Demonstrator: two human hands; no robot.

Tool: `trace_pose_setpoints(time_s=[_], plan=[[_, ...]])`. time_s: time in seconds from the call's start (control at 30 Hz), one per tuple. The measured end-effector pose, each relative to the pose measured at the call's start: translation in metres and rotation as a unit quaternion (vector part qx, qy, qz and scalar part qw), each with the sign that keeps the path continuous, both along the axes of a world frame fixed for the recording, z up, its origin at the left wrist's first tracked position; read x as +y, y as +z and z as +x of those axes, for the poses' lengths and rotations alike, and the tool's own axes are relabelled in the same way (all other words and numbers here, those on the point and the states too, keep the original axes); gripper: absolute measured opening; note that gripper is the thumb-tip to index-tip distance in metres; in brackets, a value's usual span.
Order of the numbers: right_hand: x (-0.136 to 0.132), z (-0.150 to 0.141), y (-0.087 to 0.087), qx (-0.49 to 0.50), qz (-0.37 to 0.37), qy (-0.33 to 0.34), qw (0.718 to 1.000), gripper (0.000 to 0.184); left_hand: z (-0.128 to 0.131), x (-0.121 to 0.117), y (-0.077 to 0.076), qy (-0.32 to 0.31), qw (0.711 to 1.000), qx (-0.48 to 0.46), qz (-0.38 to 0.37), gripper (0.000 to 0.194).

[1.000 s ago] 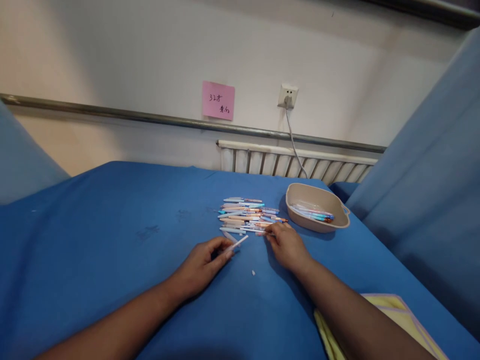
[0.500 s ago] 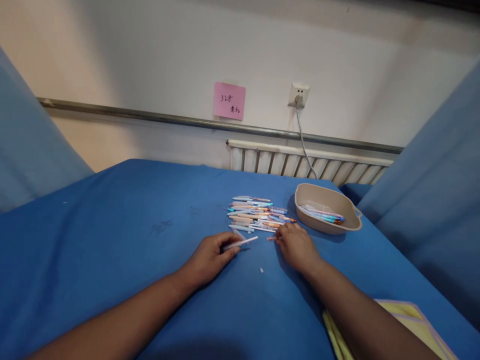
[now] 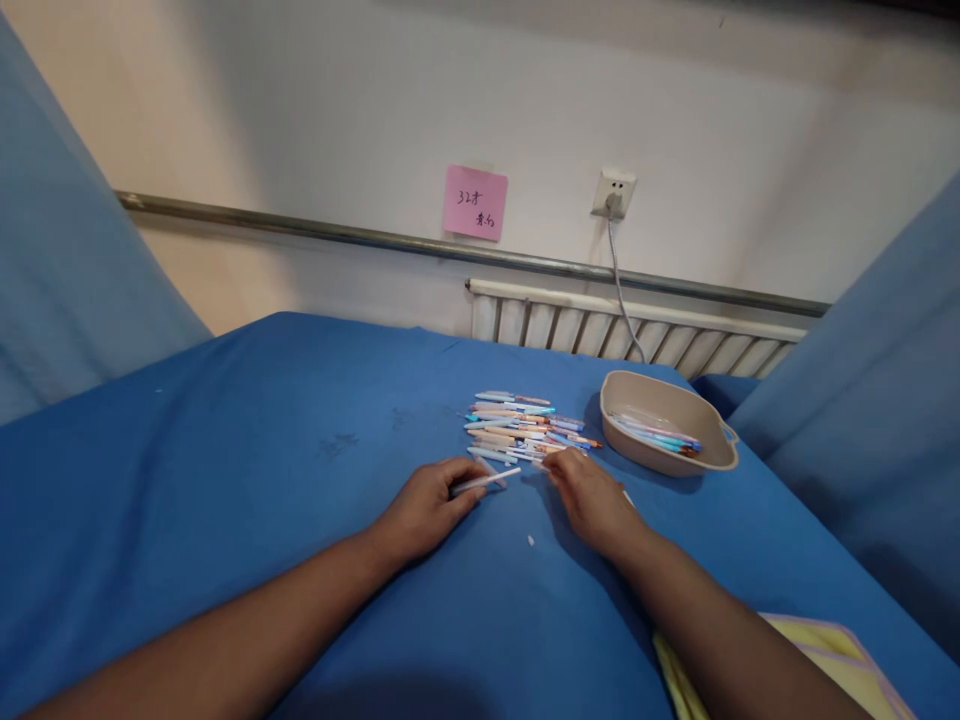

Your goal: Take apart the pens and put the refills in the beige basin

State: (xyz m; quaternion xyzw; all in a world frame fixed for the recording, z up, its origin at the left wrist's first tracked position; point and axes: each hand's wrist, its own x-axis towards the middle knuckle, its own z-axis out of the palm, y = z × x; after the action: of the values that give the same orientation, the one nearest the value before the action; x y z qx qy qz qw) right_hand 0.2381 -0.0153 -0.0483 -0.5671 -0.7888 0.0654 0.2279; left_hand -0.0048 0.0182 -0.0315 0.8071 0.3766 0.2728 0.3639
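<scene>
My left hand (image 3: 424, 505) is closed around a slim white pen (image 3: 495, 479), which sticks out to the right between thumb and fingers. Across from it, my right hand (image 3: 592, 505) has its fingers bent together at the near right edge of the pen pile (image 3: 517, 430). A pale, pinkish pen tip (image 3: 540, 466) shows at those fingertips, and a white end (image 3: 628, 498) pokes out behind the hand; most of that pen is hidden. Several white, blue, orange and peach pens lie side by side in the pile. A small white piece (image 3: 531, 540) rests on the cloth between my forearms.
Right of the pile stands a beige plastic basin (image 3: 720, 455) with several pens inside. A yellow cloth (image 3: 814, 640) lies under my right forearm. Blue cloth (image 3: 225, 430) covers the table. Behind are a radiator (image 3: 540, 325), a metal rail (image 3: 360, 237) and a plugged-in cable (image 3: 619, 285).
The view has shifted slightly. My right hand has turned, and a white end now shows behind it while the reddish tip in front shows less. My left hand keeps the white pen.
</scene>
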Motion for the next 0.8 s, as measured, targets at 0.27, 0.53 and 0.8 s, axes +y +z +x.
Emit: trace_pose_setpoints(time_s=[0.27, 0.53, 0.8], plan=[[-0.002, 0.002, 0.001, 0.113, 0.041, 0.086, 0.989, 0.018, -0.001, 0.0, 0.0, -0.006, 1.0, 0.017, 0.01, 0.021], [-0.011, -0.008, 0.012, 0.093, 0.007, 0.129, 0.987, 0.021, 0.0, -0.005, 0.002, -0.031, 0.997, 0.049, 0.051, 0.02], [-0.019, -0.017, 0.013, 0.107, -0.005, 0.148, 0.983, 0.023, 0.002, -0.012, 0.006, -0.07, 0.993, 0.063, 0.074, 0.02]])
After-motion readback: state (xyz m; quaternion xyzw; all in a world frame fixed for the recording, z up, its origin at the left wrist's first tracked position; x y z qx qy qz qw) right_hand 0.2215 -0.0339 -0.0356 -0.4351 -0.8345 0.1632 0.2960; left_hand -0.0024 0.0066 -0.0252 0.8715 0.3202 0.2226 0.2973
